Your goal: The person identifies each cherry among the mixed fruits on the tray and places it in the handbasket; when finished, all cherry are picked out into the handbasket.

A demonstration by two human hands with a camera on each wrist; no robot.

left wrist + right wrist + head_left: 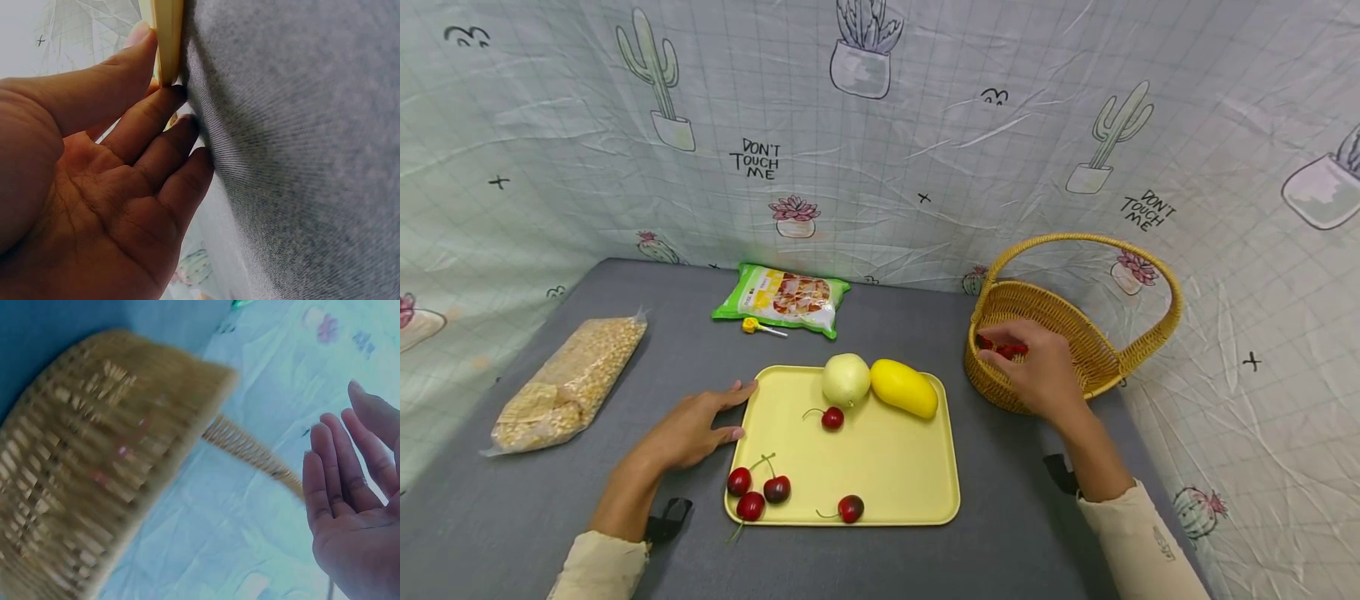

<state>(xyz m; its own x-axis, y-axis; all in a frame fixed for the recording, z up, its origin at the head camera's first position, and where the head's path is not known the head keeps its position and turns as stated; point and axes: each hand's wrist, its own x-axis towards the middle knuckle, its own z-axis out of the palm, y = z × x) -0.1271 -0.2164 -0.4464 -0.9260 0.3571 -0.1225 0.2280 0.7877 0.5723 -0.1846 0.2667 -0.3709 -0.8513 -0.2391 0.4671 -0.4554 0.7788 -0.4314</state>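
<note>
My left hand (688,429) rests at the left edge of a yellow tray (895,467). Its thumb (134,53) touches the tray wall in the left wrist view, fingers loosely extended against the grey cloth. Over the near-left rim of a wicker basket (1097,367) is my right hand (1037,367), its fingers loosely bent with nothing held. Red cherries (1011,351) show inside the basket, partly hidden by that hand. The tray carries several cherries (777,489), mostly along its near edge, plus a pale round fruit (846,380) and a yellow mango (904,388) at the back.
A clear bag of corn kernels (568,383) lies on the left of the grey table. At the back, a green snack bag (786,298) has a yellow lollipop (751,325) before it. The basket's tall handle (1172,300) arches up near the cactus-print cloth (925,125).
</note>
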